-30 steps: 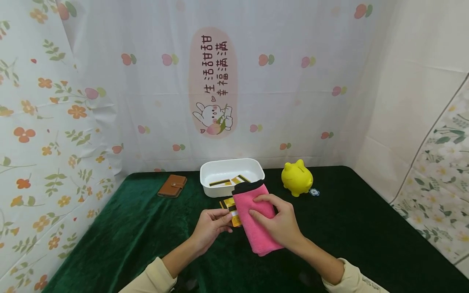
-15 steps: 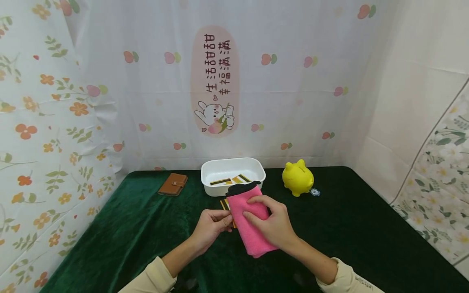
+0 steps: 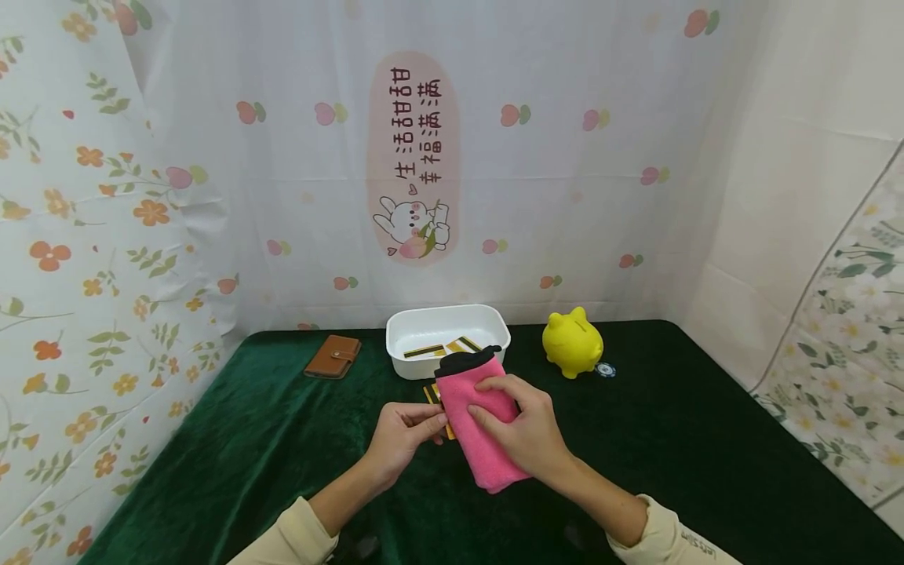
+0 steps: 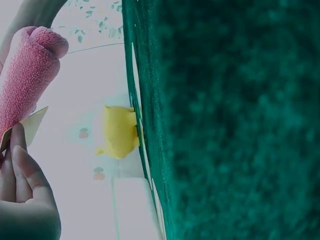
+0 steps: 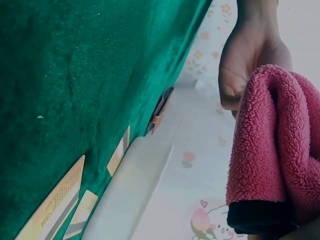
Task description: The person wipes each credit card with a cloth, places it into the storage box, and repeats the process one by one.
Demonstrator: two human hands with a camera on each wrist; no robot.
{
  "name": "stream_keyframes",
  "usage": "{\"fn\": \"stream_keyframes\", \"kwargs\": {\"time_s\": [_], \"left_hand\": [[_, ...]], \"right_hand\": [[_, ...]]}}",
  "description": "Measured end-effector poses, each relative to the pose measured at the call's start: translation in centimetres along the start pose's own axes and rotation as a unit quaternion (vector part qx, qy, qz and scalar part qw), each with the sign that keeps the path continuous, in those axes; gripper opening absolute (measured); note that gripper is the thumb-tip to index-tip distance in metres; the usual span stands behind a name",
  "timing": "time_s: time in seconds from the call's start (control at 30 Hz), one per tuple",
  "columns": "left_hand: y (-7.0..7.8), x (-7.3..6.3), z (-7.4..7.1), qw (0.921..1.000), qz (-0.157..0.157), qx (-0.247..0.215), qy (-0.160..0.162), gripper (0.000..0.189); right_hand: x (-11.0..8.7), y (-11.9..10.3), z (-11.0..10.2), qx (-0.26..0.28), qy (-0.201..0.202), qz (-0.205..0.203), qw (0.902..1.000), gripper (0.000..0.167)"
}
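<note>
Left hand (image 3: 397, 439), at lower centre of the head view, pinches a card (image 4: 36, 125) between thumb and fingertips; right hand (image 3: 528, 428), just right of centre, grips a folded pink cloth (image 3: 477, 464) by thumb and fingers; the card stands at the cloth's left edge, mostly hidden behind it in the head view, so how much of its face the fabric touches cannot be told; principal risk, in my judgement: the card slips out, since the pinch takes only its margin and a drag of the cloth could pull it free; secondary risk: the card bends, should the cloth bear hard on its unsupported end; further risk: the cloth's loose folds, parted in the right wrist view, could snag a corner; lesser risk: a dropped card could mix with the loose cards (image 5: 55, 200) at lower left of that view, lying on the green cover (image 5: 100, 60) beside the white tray (image 5: 125, 187).
</note>
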State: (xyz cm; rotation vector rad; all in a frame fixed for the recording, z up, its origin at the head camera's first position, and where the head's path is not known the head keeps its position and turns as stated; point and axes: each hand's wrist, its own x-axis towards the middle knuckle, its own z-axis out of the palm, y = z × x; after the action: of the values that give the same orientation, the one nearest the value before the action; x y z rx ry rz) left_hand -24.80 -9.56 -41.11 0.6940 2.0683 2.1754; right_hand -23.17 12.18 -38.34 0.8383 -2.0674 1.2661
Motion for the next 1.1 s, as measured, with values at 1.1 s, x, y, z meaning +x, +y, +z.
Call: {"fn": "stream_keyframes", "kwargs": {"time_s": [1.1], "left_hand": [[0.8,0.1,-0.6,0.9987,-0.013,0.034,0.035,0.026]], "right_hand": [[-0.1,1.1,-1.2,-0.028,0.026,0.009,0.9992,0.032]]}}
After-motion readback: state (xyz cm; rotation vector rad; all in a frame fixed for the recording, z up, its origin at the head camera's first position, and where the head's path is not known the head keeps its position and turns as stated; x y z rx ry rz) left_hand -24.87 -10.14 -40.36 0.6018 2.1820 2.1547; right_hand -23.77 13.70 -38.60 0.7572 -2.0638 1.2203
